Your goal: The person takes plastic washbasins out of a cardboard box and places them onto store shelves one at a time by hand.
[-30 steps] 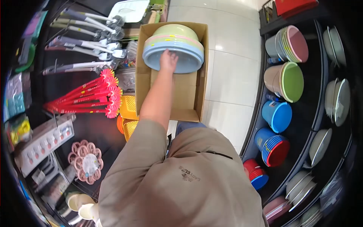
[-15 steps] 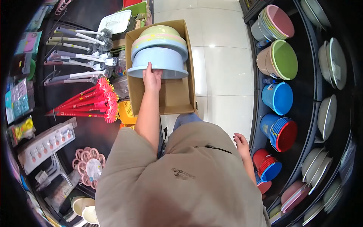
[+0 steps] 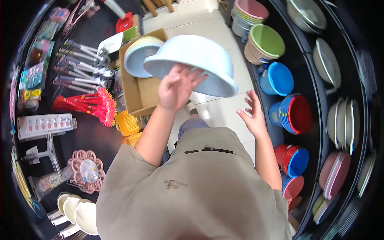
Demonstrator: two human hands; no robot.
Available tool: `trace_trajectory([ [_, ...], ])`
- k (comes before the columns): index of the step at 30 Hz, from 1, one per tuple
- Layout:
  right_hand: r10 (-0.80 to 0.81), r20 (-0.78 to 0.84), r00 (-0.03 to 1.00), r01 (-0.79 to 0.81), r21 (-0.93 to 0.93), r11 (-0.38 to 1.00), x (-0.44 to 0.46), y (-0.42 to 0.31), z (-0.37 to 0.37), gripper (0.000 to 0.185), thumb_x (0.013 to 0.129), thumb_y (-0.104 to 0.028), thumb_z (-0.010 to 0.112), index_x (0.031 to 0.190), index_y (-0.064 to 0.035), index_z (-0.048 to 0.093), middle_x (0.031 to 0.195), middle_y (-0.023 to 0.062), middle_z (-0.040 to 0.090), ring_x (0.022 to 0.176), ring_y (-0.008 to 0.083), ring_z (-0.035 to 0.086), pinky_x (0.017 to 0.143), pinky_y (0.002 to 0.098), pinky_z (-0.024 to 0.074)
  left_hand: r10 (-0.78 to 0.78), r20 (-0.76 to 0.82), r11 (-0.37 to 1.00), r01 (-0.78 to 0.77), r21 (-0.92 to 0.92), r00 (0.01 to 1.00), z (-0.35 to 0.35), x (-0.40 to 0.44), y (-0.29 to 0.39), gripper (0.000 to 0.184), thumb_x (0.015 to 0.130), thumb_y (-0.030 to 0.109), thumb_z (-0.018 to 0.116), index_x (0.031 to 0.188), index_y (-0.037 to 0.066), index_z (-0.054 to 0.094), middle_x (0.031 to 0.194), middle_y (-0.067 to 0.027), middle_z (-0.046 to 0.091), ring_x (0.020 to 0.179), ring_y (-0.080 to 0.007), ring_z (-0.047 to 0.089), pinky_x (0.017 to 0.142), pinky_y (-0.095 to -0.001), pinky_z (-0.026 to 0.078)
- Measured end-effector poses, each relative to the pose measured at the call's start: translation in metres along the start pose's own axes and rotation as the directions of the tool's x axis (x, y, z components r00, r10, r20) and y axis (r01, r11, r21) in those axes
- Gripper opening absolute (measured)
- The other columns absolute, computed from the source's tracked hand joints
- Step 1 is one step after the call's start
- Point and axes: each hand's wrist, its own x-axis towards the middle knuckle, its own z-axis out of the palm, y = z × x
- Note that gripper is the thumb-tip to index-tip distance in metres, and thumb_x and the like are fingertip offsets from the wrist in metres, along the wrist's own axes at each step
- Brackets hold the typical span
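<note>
A pale blue plastic basin point(image 3: 200, 52) hangs tilted in the air, its opening turned down toward me. My left hand point(image 3: 176, 90) holds it near the rim, fingers reaching inside the hollow. My right hand point(image 3: 254, 118) is open with fingers apart, just below the basin's right end and not touching it. Behind the basin stands an open cardboard box point(image 3: 140, 93) with more stacked basins point(image 3: 138, 60) inside, a blue one and a yellowish one among them.
On the left shelf hang toilet brushes point(image 3: 86, 56) and red flower-headed sticks point(image 3: 86, 105); yellow baskets point(image 3: 128, 123) sit below. Stacked buckets point(image 3: 276, 78) line the right shelf, with basins point(image 3: 326, 60) beyond. A tiled floor point(image 3: 204, 18) runs between the shelves.
My left hand has lifted the blue basin out of the box and carried it right. My right hand has risen toward it, its fingers spreading. The view has turned slightly.
</note>
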Motion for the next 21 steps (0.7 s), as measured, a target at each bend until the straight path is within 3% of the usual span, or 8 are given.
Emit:
trace_trajectory([
  [4,-0.181,-0.338,0.924,0.166,-0.073,0.984,-0.051,0.011,-0.037,0.074,0.08,-0.004,0.065,0.143,-0.0069,0.026,0.136,0.0173,0.043,0.127,0.0273,0.042,0.096,0.0364,0.0404,-0.234,0.299,0.972,0.227,0.058,0.925,0.062,-0.006,-0.066,0.063,0.077,0.02,0.052,0.135,0.003,0.034,0.14,-0.0172,0.037,0.128,-0.0355,0.036,0.106,-0.0488,0.027],
  [8,-0.02,-0.622,0.783,0.058,0.041,0.997,-0.118,0.041,-0.084,0.05,0.088,-0.001,0.052,0.135,0.0003,0.037,0.125,0.0135,0.053,0.116,0.018,0.048,0.098,0.0295,0.0368,-0.516,0.438,0.857,0.452,0.249,0.736,0.119,-0.005,-0.124,0.067,0.077,0.013,0.052,0.139,0.003,0.03,0.14,-0.0186,0.037,0.129,-0.0346,0.037,0.107,-0.0459,0.026],
  [10,0.102,-0.715,0.692,0.02,0.16,0.987,-0.147,0.048,-0.103,0.046,0.088,-0.003,0.052,0.132,0.0016,0.039,0.122,0.0124,0.054,0.112,0.0177,0.05,0.096,0.0296,0.0378,-0.625,0.382,0.743,0.37,0.557,0.68,0.144,-0.006,-0.148,0.062,0.079,0.004,0.051,0.138,0.002,0.032,0.138,-0.0186,0.04,0.126,-0.0312,0.041,0.105,-0.0413,0.031],
  [12,0.226,-0.783,0.58,0.013,0.286,0.958,-0.174,0.055,-0.117,0.042,0.088,-0.004,0.052,0.128,0.0029,0.042,0.119,0.0113,0.055,0.109,0.0174,0.051,0.094,0.0298,0.0388,-0.616,0.451,0.731,0.255,0.633,0.646,0.161,-0.003,-0.164,0.056,0.08,-0.002,0.05,0.135,0.002,0.038,0.135,-0.0184,0.043,0.123,-0.0279,0.045,0.103,-0.0374,0.034],
  [16,0.409,-0.829,0.381,0.135,0.488,0.863,-0.234,0.07,-0.148,0.04,0.088,-0.007,0.052,0.126,-0.0019,0.042,0.118,0.0129,0.054,0.108,0.0233,0.054,0.085,0.0373,0.0479,-0.283,0.754,0.565,-0.532,0.63,0.592,0.165,0.025,-0.204,0.05,0.08,-0.001,0.056,0.128,0.004,0.045,0.135,-0.0137,0.044,0.123,-0.0242,0.044,0.102,-0.0382,0.033],
  [17,0.492,-0.805,0.33,0.162,0.562,0.811,-0.245,0.053,-0.157,0.039,0.088,-0.008,0.052,0.125,-0.0026,0.043,0.115,0.0125,0.056,0.104,0.0217,0.056,0.082,0.0356,0.0492,-0.303,0.775,0.595,-0.525,0.608,0.555,0.17,0.029,-0.218,0.05,0.08,-0.001,0.056,0.128,0.004,0.045,0.135,-0.0137,0.044,0.123,-0.0242,0.044,0.102,-0.0382,0.033],
  [19,0.566,-0.79,0.234,0.226,0.611,0.759,-0.263,0.044,-0.164,0.038,0.088,-0.008,0.052,0.125,-0.0033,0.044,0.112,0.0121,0.058,0.1,0.0202,0.058,0.079,0.0339,0.0505,-0.339,0.565,0.498,-0.366,0.786,0.752,0.177,0.039,-0.235,0.055,0.08,0.003,0.057,0.133,0.004,0.041,0.14,-0.0133,0.039,0.128,-0.0254,0.038,0.105,-0.0417,0.028],
  [21,0.601,-0.754,0.267,0.238,0.656,0.717,-0.29,0.05,-0.17,0.036,0.089,-0.011,0.051,0.124,-0.0059,0.045,0.111,0.0121,0.059,0.094,0.0215,0.061,0.07,0.0365,0.0544,-0.45,0.533,0.559,-0.239,0.794,0.716,0.181,0.044,-0.257,0.057,0.081,0.005,0.057,0.135,0.005,0.038,0.142,-0.0128,0.037,0.13,-0.0263,0.036,0.106,-0.0426,0.027],
])
